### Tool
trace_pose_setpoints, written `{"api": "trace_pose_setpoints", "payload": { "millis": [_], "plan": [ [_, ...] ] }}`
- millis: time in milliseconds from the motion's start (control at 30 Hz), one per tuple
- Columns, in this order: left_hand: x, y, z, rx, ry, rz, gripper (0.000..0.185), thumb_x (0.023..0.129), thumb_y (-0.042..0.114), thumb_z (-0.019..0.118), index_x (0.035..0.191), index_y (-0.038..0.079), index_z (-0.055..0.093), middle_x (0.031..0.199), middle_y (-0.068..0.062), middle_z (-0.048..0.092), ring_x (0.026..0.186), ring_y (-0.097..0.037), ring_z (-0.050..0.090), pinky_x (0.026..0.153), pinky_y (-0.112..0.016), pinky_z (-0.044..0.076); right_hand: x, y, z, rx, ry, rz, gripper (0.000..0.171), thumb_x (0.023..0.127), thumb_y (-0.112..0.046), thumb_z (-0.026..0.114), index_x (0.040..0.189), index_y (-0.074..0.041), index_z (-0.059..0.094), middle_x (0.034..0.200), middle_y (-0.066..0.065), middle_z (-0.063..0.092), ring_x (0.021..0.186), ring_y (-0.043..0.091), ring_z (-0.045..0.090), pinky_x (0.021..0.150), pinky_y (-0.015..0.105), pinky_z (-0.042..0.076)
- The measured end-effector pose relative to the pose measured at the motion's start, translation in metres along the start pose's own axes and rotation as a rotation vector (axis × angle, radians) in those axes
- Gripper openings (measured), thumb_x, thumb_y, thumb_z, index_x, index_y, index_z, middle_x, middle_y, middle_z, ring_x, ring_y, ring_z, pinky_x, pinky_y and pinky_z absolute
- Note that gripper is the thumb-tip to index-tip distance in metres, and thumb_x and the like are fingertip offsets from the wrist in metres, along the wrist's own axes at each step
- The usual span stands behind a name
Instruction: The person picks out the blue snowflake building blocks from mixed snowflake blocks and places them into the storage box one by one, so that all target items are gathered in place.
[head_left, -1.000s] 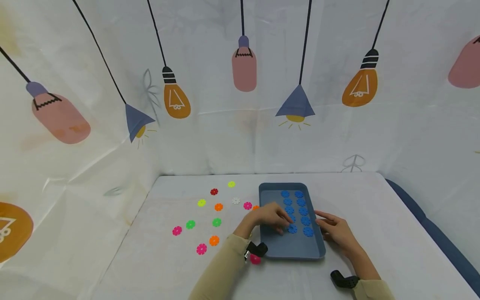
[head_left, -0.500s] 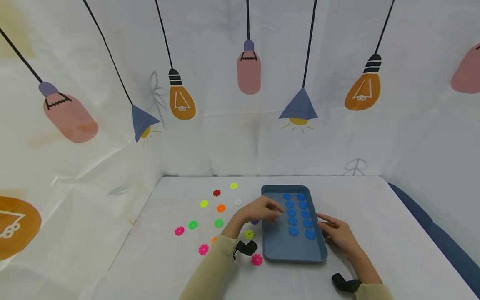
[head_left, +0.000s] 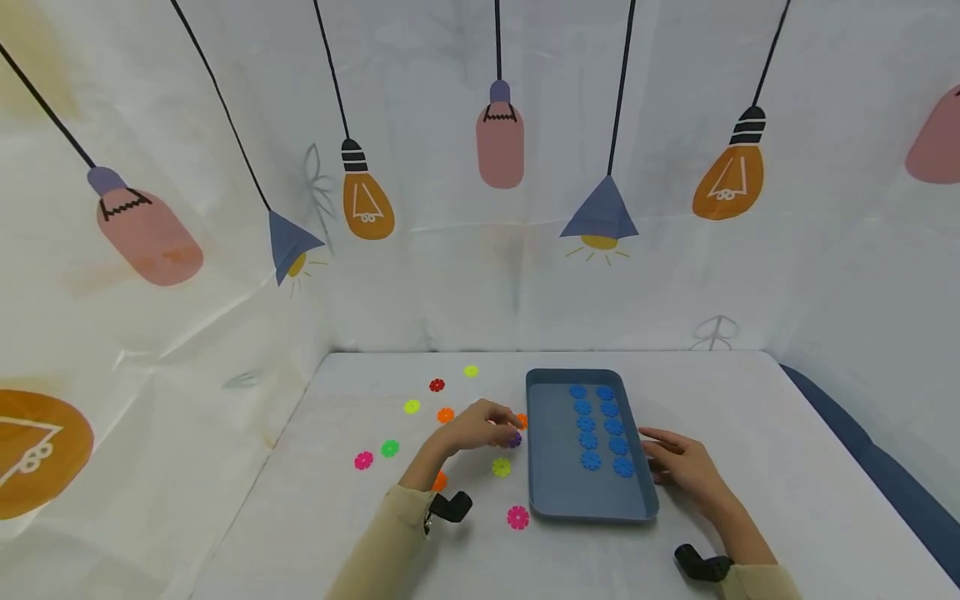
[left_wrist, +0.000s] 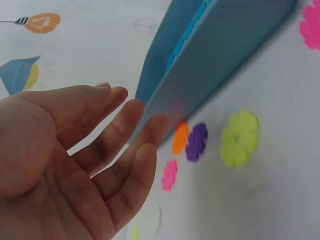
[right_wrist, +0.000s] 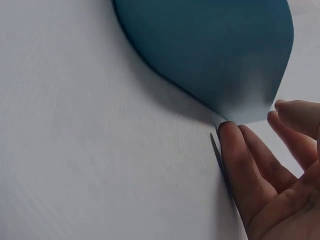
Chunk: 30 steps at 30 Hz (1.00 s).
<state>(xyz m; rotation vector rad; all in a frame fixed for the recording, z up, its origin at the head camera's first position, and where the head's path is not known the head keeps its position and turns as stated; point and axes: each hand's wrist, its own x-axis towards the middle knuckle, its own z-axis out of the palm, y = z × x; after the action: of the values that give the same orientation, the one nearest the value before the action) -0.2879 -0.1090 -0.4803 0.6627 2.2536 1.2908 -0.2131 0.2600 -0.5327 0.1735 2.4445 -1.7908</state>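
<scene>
My left hand (head_left: 483,425) is over the table just left of the grey-blue tray (head_left: 551,498). Its fingers are loosely bent with nothing between them, as the left wrist view also shows. Beneath and beside the fingertips lie a purple flower-shaped piece (left_wrist: 196,142) and an orange one (left_wrist: 180,138). My right hand (head_left: 684,469) rests at the tray's right side, relaxed fingertips right at its outer wall (right_wrist: 225,95). Inside the tray, blue flower-shaped pieces (head_left: 590,461) form two columns toward the right side.
Loose flower pieces are scattered left of the tray, among them a yellow-green one (head_left: 501,467), a pink one (head_left: 517,517), a green one (head_left: 390,448) and a red one (head_left: 437,385). A white sheet with printed lamps (head_left: 600,208) hangs behind the table.
My left hand has lifted off the lower blue pieces of the left column and moved left, out of the tray. My right hand has stayed at the tray's right side.
</scene>
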Motion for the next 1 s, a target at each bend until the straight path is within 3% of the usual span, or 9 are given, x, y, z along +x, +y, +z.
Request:
{"api": "trace_pose_setpoints", "payload": {
  "millis": [133, 267, 367, 467, 633, 800, 1000],
  "plan": [
    [-0.016, -0.012, -0.006, 0.011, 0.054, -0.014, 0.025, 0.097, 0.017, 0.060, 0.113, 0.000, 0.069, 0.103, -0.012, 0.067, 0.083, -0.022, 0.067, 0.078, -0.034, 0.055, -0.003, -0.003, -0.008, -0.029, -0.007, -0.012, 0.047, 0.098, -0.020, 0.060, 0.136, 0.005, 0.050, 0.118, 0.024, 0.063, 0.087, 0.025, 0.068, 0.067, 0.034, 0.058],
    [-0.035, -0.025, -0.012, 0.074, 0.107, 0.002, 0.026, 0.097, 0.019, 0.060, 0.113, 0.001, 0.069, 0.100, -0.010, 0.068, 0.082, -0.022, 0.067, 0.076, -0.033, 0.054, -0.006, -0.010, -0.018, -0.168, 0.005, -0.065, 0.045, 0.099, -0.021, 0.059, 0.135, 0.005, 0.052, 0.118, 0.025, 0.062, 0.087, 0.026, 0.067, 0.066, 0.033, 0.058],
    [-0.049, -0.034, -0.019, 0.129, 0.154, 0.014, 0.026, 0.096, 0.019, 0.062, 0.113, 0.002, 0.069, 0.096, -0.008, 0.068, 0.081, -0.024, 0.066, 0.070, -0.031, 0.053, -0.007, -0.021, -0.027, -0.363, 0.089, -0.194, 0.038, 0.098, -0.018, 0.060, 0.129, 0.004, 0.058, 0.112, 0.025, 0.064, 0.085, 0.028, 0.067, 0.063, 0.032, 0.058],
    [-0.065, -0.039, -0.029, 0.181, 0.226, 0.026, 0.024, 0.095, 0.017, 0.063, 0.112, 0.002, 0.070, 0.096, -0.005, 0.067, 0.082, -0.024, 0.064, 0.069, -0.030, 0.053, -0.008, -0.034, -0.036, -0.545, 0.217, -0.359, 0.029, 0.095, -0.010, 0.061, 0.120, 0.005, 0.064, 0.106, 0.025, 0.067, 0.085, 0.035, 0.066, 0.063, 0.039, 0.058],
    [-0.091, -0.046, -0.045, 0.263, 0.363, 0.003, 0.020, 0.094, 0.014, 0.065, 0.110, 0.005, 0.070, 0.095, 0.003, 0.065, 0.082, -0.016, 0.060, 0.071, -0.028, 0.053, -0.013, -0.055, -0.053, -0.722, 0.335, -0.535, 0.025, 0.087, -0.002, 0.067, 0.112, 0.005, 0.067, 0.103, 0.027, 0.067, 0.083, 0.042, 0.066, 0.060, 0.049, 0.056],
    [-0.111, -0.051, -0.056, 0.380, 0.450, -0.021, 0.020, 0.091, 0.011, 0.068, 0.111, 0.007, 0.070, 0.095, 0.003, 0.065, 0.086, -0.017, 0.061, 0.074, -0.031, 0.055, -0.022, -0.070, -0.072, -0.872, 0.335, -0.528, 0.035, 0.084, -0.004, 0.071, 0.116, 0.007, 0.064, 0.111, 0.033, 0.061, 0.089, 0.049, 0.062, 0.067, 0.057, 0.052],
    [-0.130, -0.053, -0.070, 0.547, 0.525, -0.046, 0.029, 0.088, 0.013, 0.072, 0.117, 0.008, 0.069, 0.111, -0.009, 0.064, 0.102, -0.029, 0.061, 0.085, -0.044, 0.053, -0.026, -0.086, -0.091, -0.986, 0.191, -0.417, 0.058, 0.085, -0.012, 0.071, 0.133, 0.011, 0.047, 0.126, 0.042, 0.044, 0.110, 0.060, 0.045, 0.083, 0.068, 0.042]
  ]
}}
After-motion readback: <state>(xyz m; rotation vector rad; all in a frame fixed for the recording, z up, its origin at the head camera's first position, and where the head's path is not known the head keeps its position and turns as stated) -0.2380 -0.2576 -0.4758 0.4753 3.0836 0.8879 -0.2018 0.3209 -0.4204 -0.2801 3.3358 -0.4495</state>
